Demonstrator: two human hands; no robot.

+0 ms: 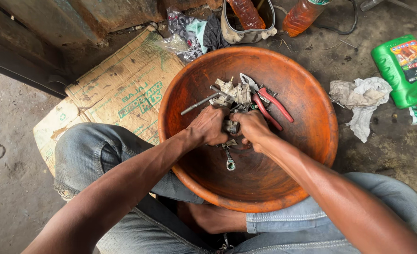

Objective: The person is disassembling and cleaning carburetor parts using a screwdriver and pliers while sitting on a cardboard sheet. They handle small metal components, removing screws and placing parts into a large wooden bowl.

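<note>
Over orange basin (312, 155), both fists (knuckles up)

A large round orange bowl (307, 94) sits on the concrete floor (11, 202) between the person's knees. In it, at the middle, lies a grey metal carburettor body (234, 94), with the left hand (208, 126) and right hand (252, 128) side by side just near of it. Red-handled pliers (269, 102) lie right of the carburettor, a small metal spanner (229, 162) near of the hands. A flattened cardboard box (119, 89) lies left of the bowl, a crumpled white rag (361, 101) right, a green plastic oil bottle (404, 70) farther right.

Two bottles (302, 16), one basin (312, 155), one pliers (272, 106)
</note>
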